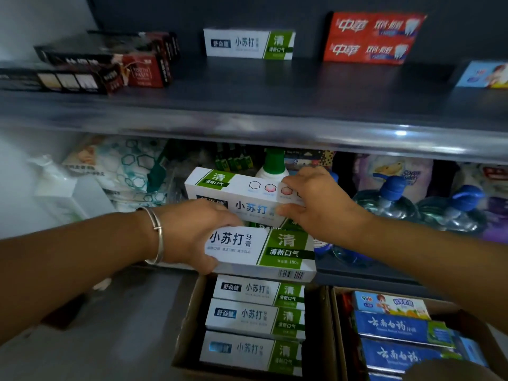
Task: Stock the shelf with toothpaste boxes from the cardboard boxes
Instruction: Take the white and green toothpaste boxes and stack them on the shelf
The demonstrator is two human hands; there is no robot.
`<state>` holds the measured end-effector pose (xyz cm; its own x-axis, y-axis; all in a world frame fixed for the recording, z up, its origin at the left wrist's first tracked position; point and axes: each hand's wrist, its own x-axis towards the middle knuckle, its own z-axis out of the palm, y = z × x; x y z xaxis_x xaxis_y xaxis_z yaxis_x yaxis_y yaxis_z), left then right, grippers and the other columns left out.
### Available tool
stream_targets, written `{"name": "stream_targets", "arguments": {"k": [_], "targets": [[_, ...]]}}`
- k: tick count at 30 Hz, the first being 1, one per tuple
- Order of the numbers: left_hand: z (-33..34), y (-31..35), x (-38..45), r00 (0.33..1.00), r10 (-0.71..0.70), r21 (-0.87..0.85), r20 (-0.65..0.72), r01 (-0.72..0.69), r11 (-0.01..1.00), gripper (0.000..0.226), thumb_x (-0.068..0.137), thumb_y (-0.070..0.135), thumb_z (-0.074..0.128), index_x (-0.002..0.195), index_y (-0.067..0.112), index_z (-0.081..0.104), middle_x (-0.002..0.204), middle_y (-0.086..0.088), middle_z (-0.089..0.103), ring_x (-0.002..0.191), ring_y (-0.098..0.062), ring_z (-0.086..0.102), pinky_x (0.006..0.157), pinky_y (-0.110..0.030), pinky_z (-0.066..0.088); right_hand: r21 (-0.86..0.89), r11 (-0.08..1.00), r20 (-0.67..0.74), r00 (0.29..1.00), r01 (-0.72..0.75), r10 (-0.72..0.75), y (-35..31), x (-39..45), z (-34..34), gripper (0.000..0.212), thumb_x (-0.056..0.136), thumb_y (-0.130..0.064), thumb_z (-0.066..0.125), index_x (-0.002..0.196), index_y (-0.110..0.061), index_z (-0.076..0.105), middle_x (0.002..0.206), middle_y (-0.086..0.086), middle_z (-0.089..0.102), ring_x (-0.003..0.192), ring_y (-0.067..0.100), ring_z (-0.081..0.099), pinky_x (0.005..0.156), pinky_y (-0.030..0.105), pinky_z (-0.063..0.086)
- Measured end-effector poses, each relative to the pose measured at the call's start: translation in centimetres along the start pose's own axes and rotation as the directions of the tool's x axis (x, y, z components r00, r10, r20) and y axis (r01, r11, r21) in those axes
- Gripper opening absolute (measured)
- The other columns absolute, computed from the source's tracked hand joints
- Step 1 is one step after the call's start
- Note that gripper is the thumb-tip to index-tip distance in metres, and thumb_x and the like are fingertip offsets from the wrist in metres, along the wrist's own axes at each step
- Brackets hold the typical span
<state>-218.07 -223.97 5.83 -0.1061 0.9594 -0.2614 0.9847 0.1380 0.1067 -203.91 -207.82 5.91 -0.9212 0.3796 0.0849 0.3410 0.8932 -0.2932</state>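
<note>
Left hand [192,232]: fingers wrapped round the lower white-green toothpaste box [261,251], gripping its left end.
Right hand [321,207]: fingers pinching the right end of the upper white-green box [242,196], stacked at 12 o'clock of the lower.
Cardboard box [187,325]: at 6 o'clock, three matching boxes inside.
Shelf [275,92]: one matching box [248,44] at 12 o'clock.

Above a cardboard box [189,320] packed with white-and-green toothpaste boxes [255,317], the left hand [192,232] grips one such box [261,251] and the right hand [316,207] grips another [236,196], below a grey shelf [275,100] bearing a matching box [248,44] and red ones [371,37].
</note>
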Motion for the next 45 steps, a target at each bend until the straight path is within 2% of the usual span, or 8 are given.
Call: {"name": "stream_targets", "arguments": {"k": [3, 8, 14, 22, 28, 33, 41, 45], "targets": [[-1.7, 0.3, -1.7, 0.999, -0.016, 0.048, -0.034, 0.018, 0.999, 0.055, 0.072, 0.037, 0.069, 0.124, 0.033, 0.049, 0.114, 0.012, 0.057, 0.101, -0.005, 0.054, 0.083, -0.018, 0.048, -0.005, 1.000, -0.012, 1.000, 0.011, -0.011, -1.3, -0.2, -1.6, 0.041, 0.087, -0.035, 0.061, 0.120, -0.011, 0.056, 0.117, 0.005, 0.048, 0.119, 0.023, 0.036, 0.103, 0.036, 0.033], [-4.2, 0.6, -4.1, 0.987, -0.028, 0.122, -0.157, 0.048, 0.991, 0.045, 0.070, 0.037, 0.072, 0.111, 0.029, 0.058, 0.098, 0.009, 0.065, 0.087, -0.012, 0.062, 0.077, -0.031, 0.053, -0.010, 0.998, -0.046, 0.997, 0.056, -0.056, -3.5, -0.2, -5.1, 0.033, 0.087, -0.036, 0.062, 0.108, -0.010, 0.060, 0.097, -0.001, 0.041, 0.108, 0.023, 0.043, 0.086, 0.028, 0.034], [-8.2, 1.4, -6.1, 0.984, -0.047, 0.113, -0.170, 0.067, 0.991, 0.044, 0.070, 0.039, 0.072, 0.110, 0.030, 0.058, 0.098, 0.009, 0.065, 0.088, -0.012, 0.062, 0.078, -0.033, 0.053, -0.063, 0.992, -0.071, 0.991, 0.111, -0.115, -5.1, 0.5, -10.5, 0.034, 0.088, -0.035, 0.062, 0.113, -0.012, 0.062, 0.101, 0.001, 0.048, 0.102, 0.018, 0.049, 0.082, 0.023, 0.038], [-14.2, 1.8, -5.4, 0.973, -0.058, 0.106, -0.223, 0.083, 0.991, 0.054, 0.072, 0.033, 0.072, 0.121, 0.028, 0.052, 0.109, 0.012, 0.058, 0.098, -0.007, 0.054, 0.083, -0.021, 0.047, -0.019, 0.996, -0.139, 0.987, 0.084, -0.086, -5.0, 4.6, -16.8, 0.039, 0.088, -0.032, 0.062, 0.121, -0.010, 0.060, 0.116, 0.004, 0.059, 0.093, 0.011, 0.054, 0.068, 0.016, 0.045], [-17.5, -0.2, -2.8, 0.958, -0.039, 0.116, -0.283, 0.074, 0.991, 0.043, 0.070, 0.029, 0.072, 0.111, 0.027, 0.057, 0.100, 0.010, 0.062, 0.091, -0.010, 0.055, 0.080, -0.029, 0.049, -0.009, 0.999, -0.211, 0.976, 0.045, -0.046, -4.0, 8.7, -19.2, 0.045, 0.087, -0.033, 0.064, 0.126, -0.011, 0.057, 0.118, 0.004, 0.059, 0.094, 0.012, 0.053, 0.075, 0.023, 0.041], [-20.2, -2.3, -0.8, 0.949, -0.023, 0.103, -0.315, 0.058, 0.993, 0.040, 0.070, 0.026, 0.072, 0.108, 0.025, 0.059, 0.098, 0.008, 0.065, 0.091, -0.013, 0.058, 0.081, -0.034, 0.051, -0.016, 1.000, -0.224, 0.975, 0.013, -0.016, -2.6, 11.7, -20.6, 0.042, 0.087, -0.031, 0.064, 0.125, -0.012, 0.058, 0.116, 0.004, 0.061, 0.091, 0.012, 0.054, 0.065, 0.019, 0.041], [-22.9, -7.5, 2.9, 0.938, -0.024, 0.111, -0.345, 0.067, 0.992, 0.039, 0.070, 0.029, 0.072, 0.107, 0.022, 0.059, 0.097, 0.007, 0.062, 0.086, -0.011, 0.059, 0.073, -0.031, 0.054, 0.005, 0.998, -0.275, 0.959, -0.067, 0.066, -0.8, 18.1, -22.1, 0.050, 0.087, -0.030, 0.064, 0.132, -0.011, 0.052, 0.129, 0.007, 0.054, 0.111, 0.018, 0.052, 0.083, 0.023, 0.037], [-22.9, -9.9, 5.1, 0.938, -0.042, 0.088, -0.345, 0.077, 0.993, 0.043, 0.072, 0.028, 0.073, 0.112, 0.022, 0.058, 0.103, 0.006, 0.059, 0.086, -0.007, 0.058, 0.070, -0.022, 0.054, -0.007, 0.999, -0.280, 0.959, -0.054, 0.050, 0.0, 22.3, -21.9, 0.042, 0.087, -0.030, 0.065, 0.122, -0.009, 0.059, 0.121, 0.009, 0.058, 0.102, 0.018, 0.053, 0.082, 0.025, 0.040]]}}
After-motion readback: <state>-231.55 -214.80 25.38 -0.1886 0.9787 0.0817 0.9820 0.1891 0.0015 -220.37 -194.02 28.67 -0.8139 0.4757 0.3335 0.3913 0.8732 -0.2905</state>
